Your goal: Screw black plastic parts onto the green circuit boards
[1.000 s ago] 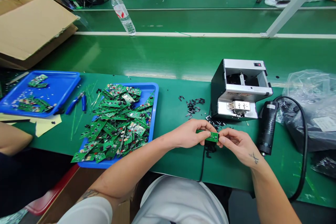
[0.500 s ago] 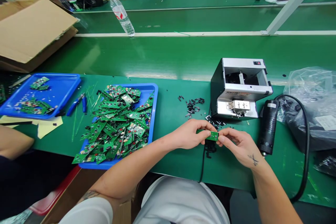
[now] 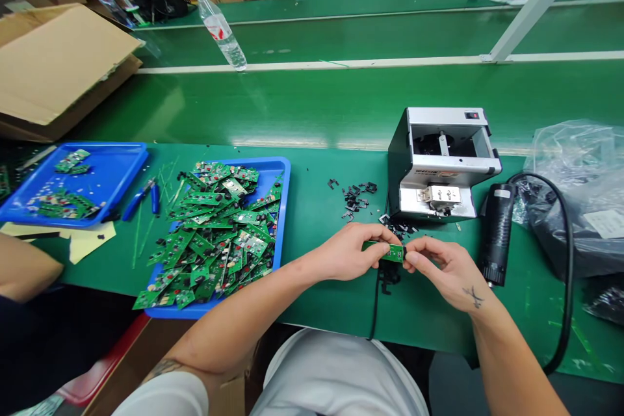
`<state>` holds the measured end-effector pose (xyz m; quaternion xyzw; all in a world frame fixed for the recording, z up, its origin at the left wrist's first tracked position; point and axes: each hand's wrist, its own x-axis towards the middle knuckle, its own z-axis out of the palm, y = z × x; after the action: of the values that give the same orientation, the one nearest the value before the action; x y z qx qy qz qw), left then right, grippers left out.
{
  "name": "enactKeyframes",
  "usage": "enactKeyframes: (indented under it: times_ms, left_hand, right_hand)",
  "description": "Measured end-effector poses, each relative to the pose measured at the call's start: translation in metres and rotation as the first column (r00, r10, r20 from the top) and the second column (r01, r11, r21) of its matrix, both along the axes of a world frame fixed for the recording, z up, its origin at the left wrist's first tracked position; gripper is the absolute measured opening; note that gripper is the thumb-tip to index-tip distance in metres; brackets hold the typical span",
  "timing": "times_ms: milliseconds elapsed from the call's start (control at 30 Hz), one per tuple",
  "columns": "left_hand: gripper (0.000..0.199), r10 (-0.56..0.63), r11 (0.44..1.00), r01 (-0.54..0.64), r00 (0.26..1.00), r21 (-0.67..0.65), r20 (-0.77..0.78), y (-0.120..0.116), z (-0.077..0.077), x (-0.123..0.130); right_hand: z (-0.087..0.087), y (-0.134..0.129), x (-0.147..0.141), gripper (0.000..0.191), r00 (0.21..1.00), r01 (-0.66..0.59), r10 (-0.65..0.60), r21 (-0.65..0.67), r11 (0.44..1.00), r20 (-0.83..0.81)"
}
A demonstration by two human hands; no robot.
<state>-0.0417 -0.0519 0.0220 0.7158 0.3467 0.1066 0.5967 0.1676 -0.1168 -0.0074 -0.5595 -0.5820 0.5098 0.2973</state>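
A small green circuit board [image 3: 394, 252] is pinched between the thumb and fingers of my left hand [image 3: 358, 251]. At the board's right end, my right hand [image 3: 436, 265] has thumb and forefinger closed on a small black plastic part [image 3: 404, 252], mostly covered by the fingertips. Whether that part is seated on the board I cannot tell. Loose black plastic parts [image 3: 358, 197] lie scattered on the table beyond my hands, and more sit just under the board. To the left, a blue tray [image 3: 285, 208] is heaped with circuit boards [image 3: 209, 234].
Behind my hands stands a silver and black machine [image 3: 441, 166]. Right of it are a black cylindrical tool [image 3: 497, 234] with a thick cable and a plastic bag [image 3: 580, 188]. Blue-handled cutters [image 3: 139, 200] and a second blue tray [image 3: 117, 172] lie left, near another person's arm [image 3: 29, 266].
The view has shifted slightly. Both hands stay almost in place at the board, and a black part now shows more clearly at its right end.
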Motion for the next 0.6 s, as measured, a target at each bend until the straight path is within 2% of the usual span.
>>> enactKeyframes:
  times_ms: [167,433,600]
  left_hand:
    - [0.025,0.017,0.999,-0.016,1.0,-0.043,0.025,-0.0017,-0.0007,0.0014]
    - [0.025,0.001,0.998,0.001,0.999,-0.069,0.033,0.0008,0.0018,0.0002]
    - [0.025,0.006,0.997,-0.004,0.999,-0.071,0.034,-0.0003,0.0031,0.0007]
  right_hand:
    - [-0.0032,-0.005,-0.0038,0.025,0.998,0.057,-0.057,0.008,0.998,-0.02]
    - [0.002,-0.0036,-0.0033,0.028,0.998,0.048,-0.049,-0.013,0.999,-0.049]
    - [-0.0032,-0.0033,-0.0095,0.035,0.997,0.056,-0.057,-0.014,0.998,-0.048]
